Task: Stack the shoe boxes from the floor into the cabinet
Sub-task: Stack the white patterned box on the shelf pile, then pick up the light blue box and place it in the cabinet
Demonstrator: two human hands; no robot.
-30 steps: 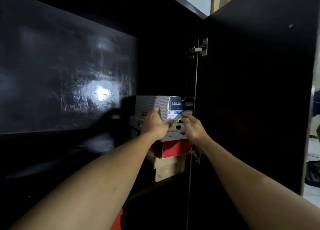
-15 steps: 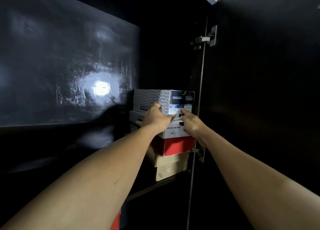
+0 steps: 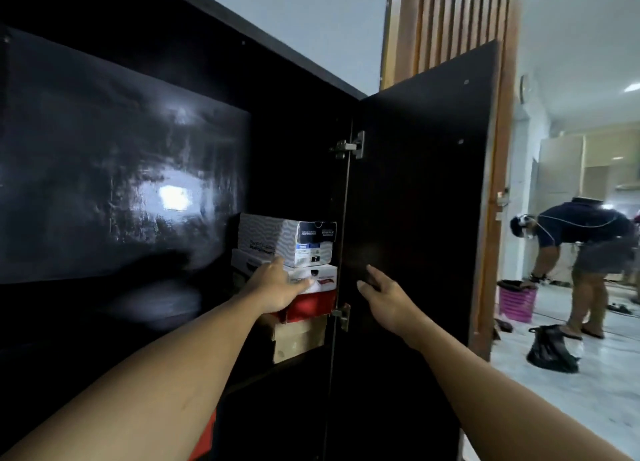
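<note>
A stack of shoe boxes stands on a shelf inside the black cabinet [image 3: 294, 121]. On top is a grey wavy-patterned box [image 3: 273, 240] with a dark end label. Under it lie a white box [image 3: 323, 275], a red box [image 3: 311, 304] and a tan cardboard box [image 3: 298, 337]. My left hand [image 3: 277, 285] rests flat against the front of the white box, fingers spread, gripping nothing. My right hand [image 3: 382, 294] hovers open in front of the cabinet door [image 3: 415, 218], holding nothing.
The open black door stands to the right, hinges [image 3: 349, 147] at its inner edge. Past it, a person [image 3: 585, 252] bends over on a tiled floor beside a pink basket [image 3: 517, 303] and a black bag [image 3: 550, 349]. A wooden slatted panel [image 3: 446, 27] rises behind the door.
Both hands have come off the top grey box. The right hand has drawn back to the right in front of the door; the left has dropped to the white box. The view has swung right.
</note>
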